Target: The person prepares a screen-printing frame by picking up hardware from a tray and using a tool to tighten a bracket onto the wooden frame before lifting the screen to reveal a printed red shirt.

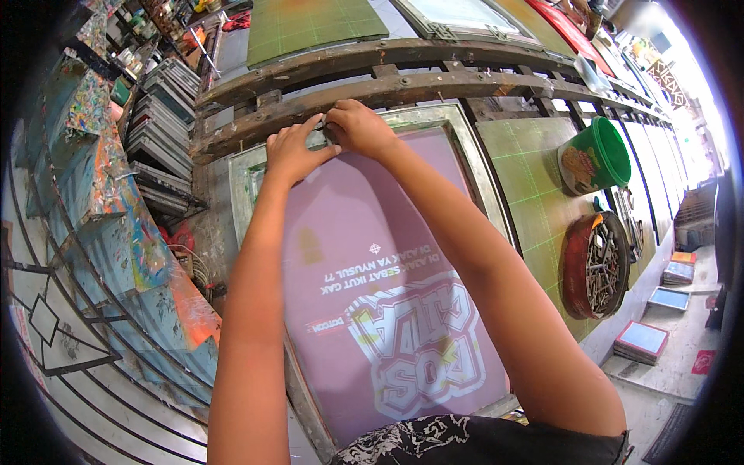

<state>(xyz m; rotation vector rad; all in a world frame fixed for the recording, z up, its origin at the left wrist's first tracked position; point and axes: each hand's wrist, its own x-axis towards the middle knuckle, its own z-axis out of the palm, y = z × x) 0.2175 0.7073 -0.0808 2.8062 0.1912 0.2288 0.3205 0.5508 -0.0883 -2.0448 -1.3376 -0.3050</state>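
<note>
A silk-screen frame (488,174) lies in front of me, its mesh (349,209) purple with pale lettering and an outlined design at the near end. My left hand (296,153) is at the frame's far edge, its thumb and fingers around a small grey metal piece (316,140). Beside it, my right hand (359,129) is closed in a pinch against the same spot. What its fingertips hold is hidden. Both forearms reach across the mesh.
A dark metal rail (387,87) runs just beyond the frame. To the right stand a green-rimmed bucket (581,161) and a round red tin (577,267) full of small metal parts. Stacked frames (164,116) and a paint-stained cloth (147,248) are at left.
</note>
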